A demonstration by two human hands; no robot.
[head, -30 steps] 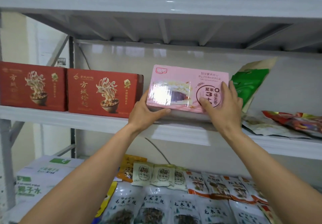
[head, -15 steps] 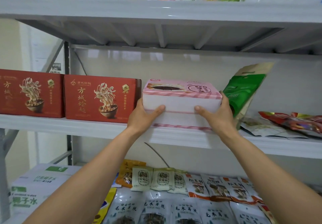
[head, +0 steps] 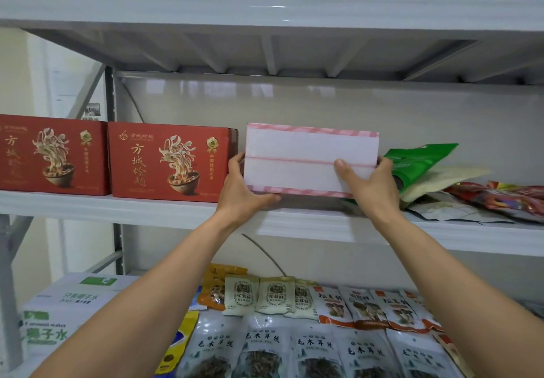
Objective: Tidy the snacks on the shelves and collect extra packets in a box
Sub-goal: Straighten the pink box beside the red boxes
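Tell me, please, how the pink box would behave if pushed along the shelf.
The pink box looks stiff: its edges run straight between the gripping left hand and right hand. Broad-based, it probably won't tip. Pushed right, it may crumple the tilted green pouch.

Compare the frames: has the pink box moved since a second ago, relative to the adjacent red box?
Yes: the pink box tipped backward, plain side now facing out, staying right of the adjacent red box.
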